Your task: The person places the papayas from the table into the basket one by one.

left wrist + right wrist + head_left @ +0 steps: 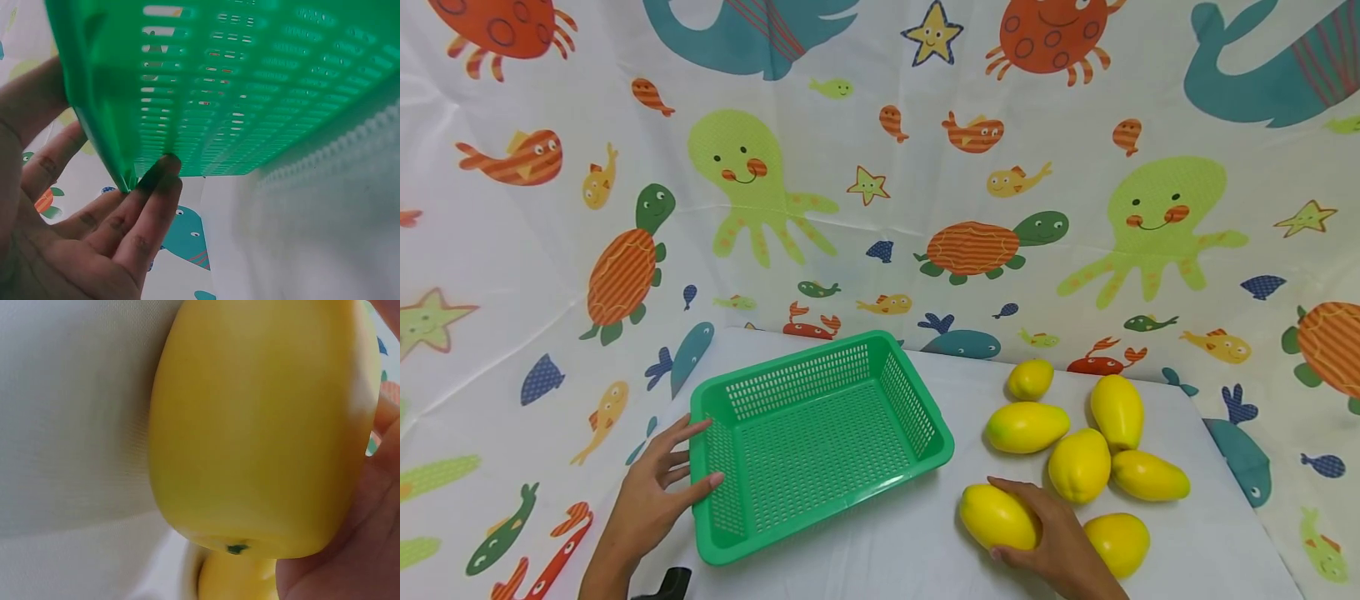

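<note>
A green plastic basket [827,433] with slotted walls sits on the white cloth, and nothing lies inside it. My left hand [655,492] grips its left rim, thumb and index finger over the edge. In the left wrist view, other fingers [150,219] rest against the basket's outer wall [206,94]. To the right of the basket, my right hand [1060,542] holds a yellow mango [996,517] between thumb and fingers. The right wrist view shows this mango [256,431] large, with a small green stem mark at its end, close beside the white cloth.
Several more yellow fruits lie right of the basket, among them a small one [1030,380] at the back, a long one [1150,476] and one [1117,543] by my right hand. A curtain [865,75] printed with sea animals hangs behind. A black object [673,583] shows at the bottom edge.
</note>
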`<state>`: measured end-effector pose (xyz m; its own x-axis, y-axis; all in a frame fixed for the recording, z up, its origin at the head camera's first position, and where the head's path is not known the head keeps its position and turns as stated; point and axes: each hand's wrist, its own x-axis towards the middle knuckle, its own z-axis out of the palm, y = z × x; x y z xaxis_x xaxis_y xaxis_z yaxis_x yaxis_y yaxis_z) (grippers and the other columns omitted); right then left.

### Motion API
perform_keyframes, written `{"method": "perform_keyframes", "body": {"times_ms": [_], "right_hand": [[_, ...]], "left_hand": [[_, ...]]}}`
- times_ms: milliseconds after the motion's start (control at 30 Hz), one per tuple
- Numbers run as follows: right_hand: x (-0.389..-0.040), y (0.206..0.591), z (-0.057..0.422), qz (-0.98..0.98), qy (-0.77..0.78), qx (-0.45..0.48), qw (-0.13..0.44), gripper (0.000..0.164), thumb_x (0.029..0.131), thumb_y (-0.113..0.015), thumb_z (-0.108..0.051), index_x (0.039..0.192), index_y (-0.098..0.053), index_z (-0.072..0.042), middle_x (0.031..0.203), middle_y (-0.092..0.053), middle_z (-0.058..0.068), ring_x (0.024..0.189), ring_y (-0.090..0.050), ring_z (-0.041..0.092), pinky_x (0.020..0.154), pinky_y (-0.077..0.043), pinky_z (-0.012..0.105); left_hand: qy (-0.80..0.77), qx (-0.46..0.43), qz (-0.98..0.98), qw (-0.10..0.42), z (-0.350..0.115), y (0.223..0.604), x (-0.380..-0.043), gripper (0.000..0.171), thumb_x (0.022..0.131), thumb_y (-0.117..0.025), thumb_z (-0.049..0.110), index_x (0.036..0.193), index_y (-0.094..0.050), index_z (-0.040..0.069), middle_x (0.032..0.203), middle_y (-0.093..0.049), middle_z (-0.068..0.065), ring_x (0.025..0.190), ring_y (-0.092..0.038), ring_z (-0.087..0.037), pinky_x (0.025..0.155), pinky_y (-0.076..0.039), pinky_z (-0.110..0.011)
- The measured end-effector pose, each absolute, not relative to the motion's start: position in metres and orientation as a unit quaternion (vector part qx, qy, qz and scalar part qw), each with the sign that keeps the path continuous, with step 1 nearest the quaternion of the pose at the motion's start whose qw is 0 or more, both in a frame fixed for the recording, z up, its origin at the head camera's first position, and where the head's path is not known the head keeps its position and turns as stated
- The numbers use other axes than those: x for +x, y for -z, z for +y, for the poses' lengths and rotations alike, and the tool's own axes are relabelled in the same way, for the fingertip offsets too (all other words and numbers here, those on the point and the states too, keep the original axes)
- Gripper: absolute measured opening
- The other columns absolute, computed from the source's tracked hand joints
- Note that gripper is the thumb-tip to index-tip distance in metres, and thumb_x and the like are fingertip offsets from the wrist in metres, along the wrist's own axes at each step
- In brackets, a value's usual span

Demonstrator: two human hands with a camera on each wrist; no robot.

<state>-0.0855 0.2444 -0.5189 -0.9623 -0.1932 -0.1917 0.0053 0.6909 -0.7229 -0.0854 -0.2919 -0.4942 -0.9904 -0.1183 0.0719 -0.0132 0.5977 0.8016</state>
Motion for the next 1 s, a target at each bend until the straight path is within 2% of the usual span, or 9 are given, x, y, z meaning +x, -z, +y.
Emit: {"method": "perform_keyframes", "body": {"times_ms": [133, 300, 333, 367, 400, 533, 600, 633, 1000], "right_hand": [[-0.085, 0.52, 0.244, 0.908, 0.393, -0.04, 0.139, 0.091, 0.069, -0.098, -0.05, 0.15, -0.057, -0.042, 0.148, -0.062, -0.013, 0.124, -0.056, 0.021, 0.114, -0.047, 0.064], [-0.083, 0.521, 0.243, 0.909, 0.39, -0.036, 0.141, 0.091, 0.068, -0.1, -0.047, 0.148, -0.057, -0.044, 0.148, -0.062, -0.014, 0.125, -0.057, 0.019, 0.115, -0.046, 0.064], [-0.083, 0.521, 0.243, 0.909, 0.39, -0.039, 0.141, 0.091, 0.068, -0.099, -0.047, 0.148, -0.057, -0.043, 0.149, -0.062, -0.014, 0.126, -0.057, 0.019, 0.115, -0.046, 0.064], [-0.083, 0.521, 0.243, 0.909, 0.39, -0.043, 0.14, 0.092, 0.068, -0.099, -0.047, 0.149, -0.056, -0.043, 0.149, -0.062, -0.014, 0.127, -0.058, 0.019, 0.116, -0.046, 0.063], [-0.082, 0.521, 0.243, 0.909, 0.39, -0.044, 0.141, 0.091, 0.068, -0.099, -0.047, 0.149, -0.056, -0.043, 0.149, -0.062, -0.014, 0.126, -0.058, 0.018, 0.115, -0.046, 0.063], [-0.081, 0.522, 0.244, 0.908, 0.39, -0.051, 0.145, 0.091, 0.068, -0.099, -0.049, 0.149, -0.056, -0.044, 0.149, -0.062, -0.013, 0.124, -0.059, 0.018, 0.114, -0.048, 0.063], [-0.08, 0.522, 0.244, 0.908, 0.39, -0.05, 0.148, 0.091, 0.068, -0.099, -0.049, 0.148, -0.056, -0.045, 0.149, -0.063, -0.012, 0.123, -0.059, 0.018, 0.113, -0.049, 0.063], [-0.08, 0.522, 0.244, 0.907, 0.391, -0.049, 0.148, 0.091, 0.068, -0.099, -0.05, 0.148, -0.056, -0.045, 0.148, -0.063, -0.012, 0.123, -0.06, 0.018, 0.113, -0.049, 0.063], [-0.08, 0.523, 0.244, 0.904, 0.399, -0.05, 0.146, 0.091, 0.068, -0.099, -0.05, 0.148, -0.055, -0.046, 0.149, -0.062, -0.011, 0.122, -0.06, 0.018, 0.112, -0.05, 0.061]], "left_hand": [[0.46, 0.027, -0.885, 0.068, -0.29, 0.494, -0.086, 0.08, 0.093, -0.085, 0.027, 0.162, -0.046, 0.016, 0.172, -0.029, -0.024, 0.125, -0.065, -0.038, 0.088, -0.055, -0.009], [0.479, 0.025, -0.875, 0.064, -0.287, 0.493, -0.087, 0.079, 0.093, -0.085, 0.025, 0.161, -0.046, 0.016, 0.173, -0.027, -0.023, 0.116, -0.062, -0.001, 0.086, -0.057, -0.012], [0.482, 0.025, -0.874, 0.062, -0.286, 0.493, -0.087, 0.079, 0.093, -0.085, 0.025, 0.161, -0.046, 0.016, 0.174, -0.026, -0.023, 0.117, -0.061, -0.001, 0.085, -0.058, -0.013], [0.485, 0.026, -0.872, 0.06, -0.284, 0.493, -0.087, 0.079, 0.093, -0.085, 0.025, 0.161, -0.046, 0.015, 0.174, -0.025, -0.023, 0.119, -0.061, -0.005, 0.085, -0.059, -0.014], [0.488, 0.025, -0.87, 0.059, -0.283, 0.493, -0.088, 0.079, 0.093, -0.085, 0.025, 0.161, -0.046, 0.015, 0.174, -0.025, -0.022, 0.118, -0.06, -0.002, 0.085, -0.059, -0.015], [0.49, 0.025, -0.87, 0.054, -0.277, 0.492, -0.089, 0.078, 0.094, -0.085, 0.025, 0.161, -0.047, 0.015, 0.174, -0.024, -0.022, 0.128, -0.061, -0.03, 0.085, -0.059, -0.015], [0.492, 0.025, -0.869, 0.051, -0.275, 0.492, -0.09, 0.078, 0.094, -0.084, 0.026, 0.161, -0.047, 0.015, 0.174, -0.023, -0.022, 0.13, -0.06, -0.032, 0.085, -0.059, -0.015], [0.491, 0.026, -0.869, 0.048, -0.274, 0.492, -0.091, 0.077, 0.094, -0.084, 0.026, 0.161, -0.047, 0.015, 0.174, -0.023, -0.022, 0.131, -0.057, -0.04, 0.086, -0.059, -0.015], [0.503, 0.025, -0.863, 0.044, -0.265, 0.493, -0.095, 0.076, 0.095, -0.083, 0.029, 0.161, -0.047, 0.017, 0.177, -0.021, -0.017, 0.134, -0.057, -0.042, 0.088, -0.062, -0.021]]}}
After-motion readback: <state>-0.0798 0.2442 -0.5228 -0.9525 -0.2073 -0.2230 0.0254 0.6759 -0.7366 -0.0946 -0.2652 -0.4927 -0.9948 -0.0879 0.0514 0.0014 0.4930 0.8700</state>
